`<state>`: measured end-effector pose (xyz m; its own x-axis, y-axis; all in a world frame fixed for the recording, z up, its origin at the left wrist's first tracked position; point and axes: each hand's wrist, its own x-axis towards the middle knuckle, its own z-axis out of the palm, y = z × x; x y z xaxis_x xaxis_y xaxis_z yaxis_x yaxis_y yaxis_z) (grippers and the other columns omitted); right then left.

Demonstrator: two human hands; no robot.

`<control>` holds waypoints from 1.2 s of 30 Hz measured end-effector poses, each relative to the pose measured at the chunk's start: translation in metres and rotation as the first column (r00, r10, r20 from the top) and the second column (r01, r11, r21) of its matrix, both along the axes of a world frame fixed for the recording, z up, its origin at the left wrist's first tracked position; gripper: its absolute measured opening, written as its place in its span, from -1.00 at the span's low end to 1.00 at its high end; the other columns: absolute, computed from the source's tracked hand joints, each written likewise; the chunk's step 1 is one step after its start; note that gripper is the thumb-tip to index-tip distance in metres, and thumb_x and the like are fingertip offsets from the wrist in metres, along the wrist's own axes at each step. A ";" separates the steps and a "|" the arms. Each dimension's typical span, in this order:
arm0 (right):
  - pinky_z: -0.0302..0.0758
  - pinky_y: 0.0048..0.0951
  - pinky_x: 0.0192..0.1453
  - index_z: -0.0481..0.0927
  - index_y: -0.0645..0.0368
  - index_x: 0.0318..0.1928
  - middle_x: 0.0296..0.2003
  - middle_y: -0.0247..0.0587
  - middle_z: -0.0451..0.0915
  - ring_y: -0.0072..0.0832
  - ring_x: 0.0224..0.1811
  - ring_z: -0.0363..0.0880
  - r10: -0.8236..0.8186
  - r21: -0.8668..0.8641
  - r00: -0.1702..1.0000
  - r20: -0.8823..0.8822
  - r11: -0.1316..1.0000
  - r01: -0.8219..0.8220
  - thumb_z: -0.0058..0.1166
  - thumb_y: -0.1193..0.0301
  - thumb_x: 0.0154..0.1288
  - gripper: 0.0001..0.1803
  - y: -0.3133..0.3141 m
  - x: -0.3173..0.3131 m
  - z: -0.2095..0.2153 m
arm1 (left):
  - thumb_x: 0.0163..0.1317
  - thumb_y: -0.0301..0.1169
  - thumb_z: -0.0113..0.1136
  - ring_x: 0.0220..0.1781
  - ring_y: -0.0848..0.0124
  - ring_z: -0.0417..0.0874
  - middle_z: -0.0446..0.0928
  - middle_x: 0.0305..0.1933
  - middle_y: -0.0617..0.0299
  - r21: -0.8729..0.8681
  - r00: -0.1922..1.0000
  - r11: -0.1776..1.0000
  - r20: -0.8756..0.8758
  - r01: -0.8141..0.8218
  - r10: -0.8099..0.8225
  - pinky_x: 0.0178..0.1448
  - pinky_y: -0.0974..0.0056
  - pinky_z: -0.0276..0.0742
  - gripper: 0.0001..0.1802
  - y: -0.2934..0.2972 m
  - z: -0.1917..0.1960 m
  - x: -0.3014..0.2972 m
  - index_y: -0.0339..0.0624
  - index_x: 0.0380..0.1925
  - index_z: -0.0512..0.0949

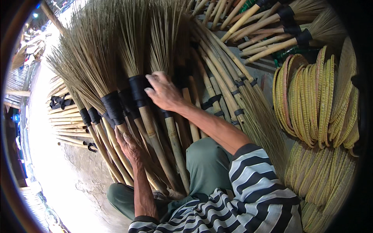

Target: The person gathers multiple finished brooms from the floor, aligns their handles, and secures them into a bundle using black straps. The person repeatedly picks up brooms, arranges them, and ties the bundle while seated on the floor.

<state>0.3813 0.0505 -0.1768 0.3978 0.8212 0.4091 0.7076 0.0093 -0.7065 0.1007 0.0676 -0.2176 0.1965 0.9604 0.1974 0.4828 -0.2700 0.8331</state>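
Observation:
Several grass brooms with bamboo handles and black-bound necks stand in front of me, bristles up. My left hand [129,145] is closed around the handle of one broom [114,106], just below its black binding; some of its fingers are hidden. To the right, my right hand [165,92] is open with its fingers apart, beside the black-wrapped neck of a second broom [136,87]. Whether its fingertips touch that binding I cannot tell. Right behind this hand rise the bristles of another broom [162,46].
More brooms [233,93] lie right of the upright ones, bristles toward me. Bundled brooms [287,39] are at the far right. Coiled yellow woven rolls [311,101] are stacked along the right side. Bamboo sticks [70,120] lie on the brightly lit ground at left.

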 end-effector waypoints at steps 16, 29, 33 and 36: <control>0.45 0.08 0.39 0.37 0.25 0.46 0.21 0.14 0.46 0.12 0.27 0.48 -0.526 -0.623 0.773 0.355 0.484 0.615 0.38 0.30 0.31 -0.22 -0.316 0.002 -0.177 | 0.74 0.10 -0.17 0.66 0.00 0.33 0.32 0.64 -0.20 -0.070 0.997 0.997 -0.074 -0.014 0.009 0.69 0.06 0.20 -0.19 0.006 -0.019 -0.014 -0.41 0.62 0.22; 0.65 0.14 0.22 0.45 0.18 0.35 0.13 0.19 0.47 0.17 0.24 0.54 -0.465 -0.587 0.778 0.422 0.514 0.626 0.43 0.39 0.13 -0.25 -0.355 0.077 0.006 | 0.73 0.15 -0.20 0.57 -0.08 0.42 0.42 0.52 -0.24 -0.046 0.994 0.998 -0.103 -0.039 0.034 0.61 -0.03 0.27 -0.20 -0.005 0.000 0.002 -0.34 0.58 0.31; 0.57 0.10 0.25 0.48 0.16 0.37 0.08 0.08 0.44 0.12 0.23 0.49 -0.343 -0.598 0.762 0.549 0.476 0.645 0.47 0.46 0.03 -0.18 -0.415 0.102 0.090 | 0.74 0.12 -0.22 0.59 -0.06 0.40 0.39 0.56 -0.23 -0.075 0.995 0.997 -0.098 -0.036 0.029 0.63 0.00 0.26 -0.22 -0.005 0.001 0.001 -0.33 0.60 0.29; 0.53 0.12 0.25 0.54 0.15 0.38 0.10 0.06 0.44 0.11 0.24 0.46 -0.389 -0.569 0.675 0.627 0.363 0.738 0.42 0.49 0.01 -0.19 -0.471 0.101 0.109 | 0.76 0.07 -0.25 0.61 -0.04 0.39 0.37 0.58 -0.23 -0.088 0.993 0.994 -0.109 -0.063 0.053 0.64 0.01 0.25 -0.25 -0.007 0.002 0.002 -0.31 0.62 0.26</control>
<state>0.4819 -0.4209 -0.0677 0.8716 0.4902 -0.0004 0.4893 -0.8699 0.0625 0.1030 0.0609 -0.2153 0.1548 0.9839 0.0894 0.5828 -0.1640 0.7959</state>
